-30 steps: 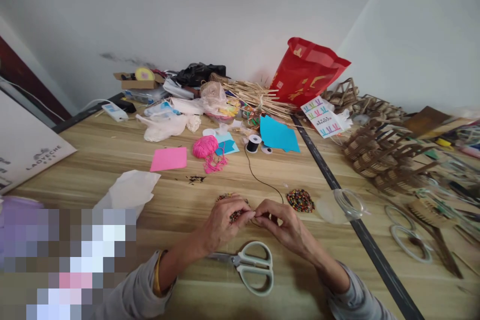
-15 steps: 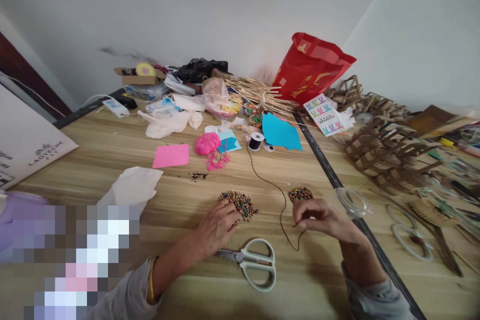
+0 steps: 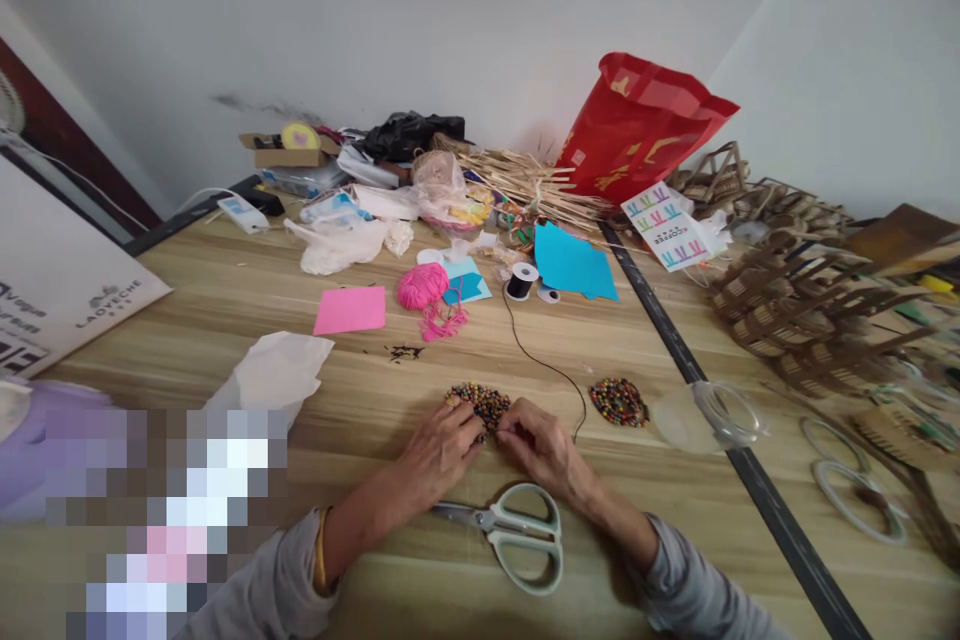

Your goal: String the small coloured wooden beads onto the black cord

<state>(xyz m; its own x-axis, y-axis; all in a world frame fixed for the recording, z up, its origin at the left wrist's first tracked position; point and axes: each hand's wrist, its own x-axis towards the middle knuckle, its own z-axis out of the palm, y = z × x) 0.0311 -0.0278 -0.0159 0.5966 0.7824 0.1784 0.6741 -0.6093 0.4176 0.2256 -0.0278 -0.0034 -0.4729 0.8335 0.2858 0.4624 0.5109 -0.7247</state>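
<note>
Multicoloured beads [image 3: 484,398] lie in a loose pile at the centre of the wooden table. My left hand [image 3: 444,442] rests on the pile's left side, its fingers bent down on the beads; what they pinch is hidden. My right hand [image 3: 541,442] touches the pile's right edge with thumb and fingertips together, their hold too small to make out. A black cord [image 3: 551,365] runs from a spool [image 3: 521,281] down to near my right hand. To the right sits a second group of beads [image 3: 619,402]. Scissors [image 3: 517,530] with pale green handles lie below my hands.
Pink yarn [image 3: 422,287], pink paper [image 3: 349,310] and blue paper [image 3: 576,262] lie farther back. A red bag [image 3: 645,130] stands near the wall. Small woven baskets [image 3: 795,310] and clear tubing [image 3: 729,413] are at right; white wrapping [image 3: 281,370] is at left.
My right hand has moved left from the second bead group to the main pile, beside my left hand. The second group is now uncovered. The view has shifted slightly.
</note>
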